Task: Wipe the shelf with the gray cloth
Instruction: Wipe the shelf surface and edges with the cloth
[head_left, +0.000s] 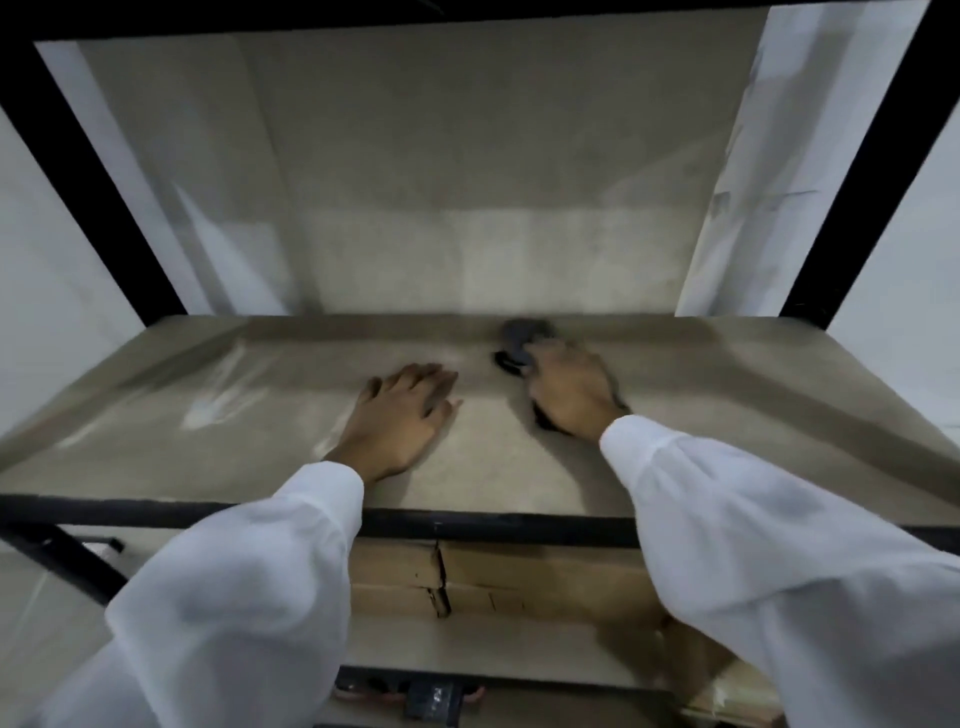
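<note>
The shelf (208, 415) is a wide beige board with a black metal front rail. My right hand (571, 389) presses down on the gray cloth (519, 340), a dark bunched rag that sticks out beyond my fingers near the back of the board; most of the cloth is hidden under the hand. My left hand (400, 415) lies flat on the board with its fingers spread, a little left of the cloth and apart from it. Both arms wear white sleeves. The picture is blurred around the right hand.
Black uprights (88, 171) frame the shelf at left and right, with white walls beyond them. A beige back panel (467, 182) closes the rear. Below the front rail (493, 525) sit cardboard boxes (519, 582) on a lower level.
</note>
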